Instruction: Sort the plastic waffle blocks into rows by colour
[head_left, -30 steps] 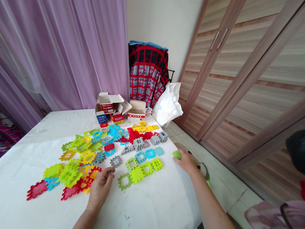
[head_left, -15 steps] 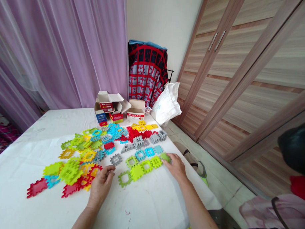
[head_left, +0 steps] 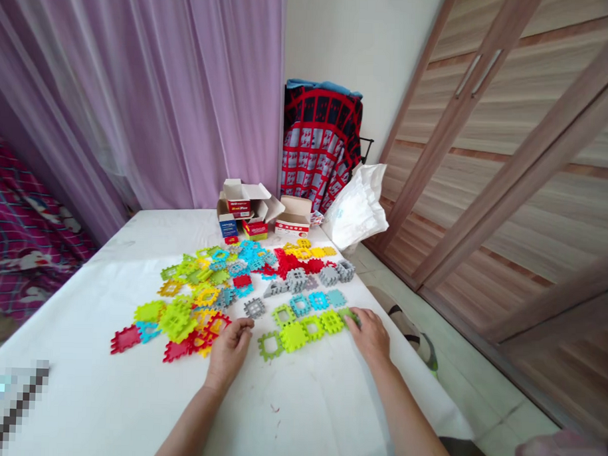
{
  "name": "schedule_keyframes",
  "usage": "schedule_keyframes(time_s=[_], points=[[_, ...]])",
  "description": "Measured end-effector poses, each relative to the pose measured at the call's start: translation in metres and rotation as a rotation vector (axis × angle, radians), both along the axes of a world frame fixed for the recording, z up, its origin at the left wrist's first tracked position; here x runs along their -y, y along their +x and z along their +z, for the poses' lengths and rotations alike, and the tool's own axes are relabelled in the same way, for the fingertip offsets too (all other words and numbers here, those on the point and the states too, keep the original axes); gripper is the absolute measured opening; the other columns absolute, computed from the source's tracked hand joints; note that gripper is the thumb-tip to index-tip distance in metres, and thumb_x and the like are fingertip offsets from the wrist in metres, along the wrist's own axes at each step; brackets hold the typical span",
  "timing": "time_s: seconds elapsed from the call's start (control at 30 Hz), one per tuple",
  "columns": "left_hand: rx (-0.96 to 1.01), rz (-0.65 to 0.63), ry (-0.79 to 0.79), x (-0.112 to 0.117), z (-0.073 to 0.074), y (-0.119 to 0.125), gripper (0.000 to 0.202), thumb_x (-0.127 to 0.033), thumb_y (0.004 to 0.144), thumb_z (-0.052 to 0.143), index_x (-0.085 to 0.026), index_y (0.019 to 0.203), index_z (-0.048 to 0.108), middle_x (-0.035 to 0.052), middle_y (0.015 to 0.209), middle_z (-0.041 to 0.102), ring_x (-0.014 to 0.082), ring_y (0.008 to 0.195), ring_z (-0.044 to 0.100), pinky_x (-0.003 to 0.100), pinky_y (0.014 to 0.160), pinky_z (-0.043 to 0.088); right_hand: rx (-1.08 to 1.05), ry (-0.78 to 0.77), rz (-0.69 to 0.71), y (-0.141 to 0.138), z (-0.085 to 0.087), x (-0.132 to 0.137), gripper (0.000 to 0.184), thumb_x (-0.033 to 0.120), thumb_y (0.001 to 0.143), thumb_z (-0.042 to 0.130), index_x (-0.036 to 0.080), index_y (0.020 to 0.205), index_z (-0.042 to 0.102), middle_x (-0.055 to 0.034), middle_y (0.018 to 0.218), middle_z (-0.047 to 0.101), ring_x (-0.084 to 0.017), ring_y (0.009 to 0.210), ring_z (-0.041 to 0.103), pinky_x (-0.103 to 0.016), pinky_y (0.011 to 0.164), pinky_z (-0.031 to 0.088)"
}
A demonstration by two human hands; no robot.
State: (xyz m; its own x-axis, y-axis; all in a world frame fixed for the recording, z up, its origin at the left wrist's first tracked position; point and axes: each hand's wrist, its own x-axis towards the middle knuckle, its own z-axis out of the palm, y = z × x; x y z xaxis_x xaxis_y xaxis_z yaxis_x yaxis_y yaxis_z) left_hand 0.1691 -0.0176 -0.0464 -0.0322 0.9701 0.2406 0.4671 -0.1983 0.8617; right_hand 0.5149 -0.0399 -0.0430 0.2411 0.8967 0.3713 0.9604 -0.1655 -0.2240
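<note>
Green tile [head_left: 346, 314], roughly square with no plain long axis, sits on the white tabletop [head_left: 323, 395] at the right end of the green row [head_left: 293, 336], a side facing that row, which slants from near left to far right. The right hand [head_left: 372, 333] grips its outer part; the left hand [head_left: 230, 350] curls narrowly beside the red tiles [head_left: 179, 349], whether holding anything I cannot tell.

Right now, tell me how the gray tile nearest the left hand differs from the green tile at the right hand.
Colour: the gray tile is gray, the green tile green.
Visibility: the gray tile shows whole, just beyond the left hand; the right hand partly hides the green tile.
Place: the gray tile lies apart, the green tile ends the green row.
Both look toothed.
</note>
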Motion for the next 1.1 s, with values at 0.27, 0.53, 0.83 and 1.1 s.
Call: schedule_keyframes(time_s=[0.27,0.53,0.83,1.1], points=[[-0.101,-0.036,0.078,0.017,0.003,0.002,0.017,-0.02,0.081,0.048,-0.023,0.087,0.064,0.0006,0.077,0.071,0.0147,0.071,0.066,0.026,0.068,0.052,0.101,-0.029,-0.039,0.003,-0.008,-0.006,0.029,0.038,0.089,0.048,0.02,0.103,0.067,-0.0088,0.1,0.067,-0.024,0.088,0.058,-0.033,0.078,0.043],[-0.193,0.094,0.384,0.032,0.014,-0.03,0.018,-0.017,0.087,0.048,-0.023,0.097,0.062,0.0045,0.092,0.07,0.016,0.086,0.066,0.03,0.079,0.052,-0.034,0.025,-0.078,0.009,-0.014,-0.005,0.044,0.042,0.09,0.034,0.016,0.105,0.067,-0.0124,0.097,0.067,-0.026,0.088,0.06,-0.036,0.073,0.047],[-0.484,0.612,0.166,0.011,0.009,-0.12,0.041,-0.037,0.085,0.053,-0.017,0.121,0.055,0.0164,0.122,0.061,0.0307,0.116,0.055,0.047,0.098,0.042,-0.07,0.052,-0.061,0.016,-0.021,-0.007,0.045,0.047,0.085,0.035,0.021,0.098,0.07,-0.0119,0.098,0.067,-0.027,0.083,0.06,-0.038,0.07,0.046],[-0.571,0.613,0.058,0.01,0.005,-0.119,0.044,-0.041,0.082,0.057,-0.015,0.117,0.057,0.0164,0.123,0.062,0.0313,0.118,0.053,0.046,0.1,0.038,-0.114,0.059,-0.081,0.018,-0.024,-0.006,0.043,0.044,0.085,0.036,0.022,0.098,0.07,-0.0097,0.099,0.068,-0.027,0.085,0.059,-0.036,0.068,0.044]])
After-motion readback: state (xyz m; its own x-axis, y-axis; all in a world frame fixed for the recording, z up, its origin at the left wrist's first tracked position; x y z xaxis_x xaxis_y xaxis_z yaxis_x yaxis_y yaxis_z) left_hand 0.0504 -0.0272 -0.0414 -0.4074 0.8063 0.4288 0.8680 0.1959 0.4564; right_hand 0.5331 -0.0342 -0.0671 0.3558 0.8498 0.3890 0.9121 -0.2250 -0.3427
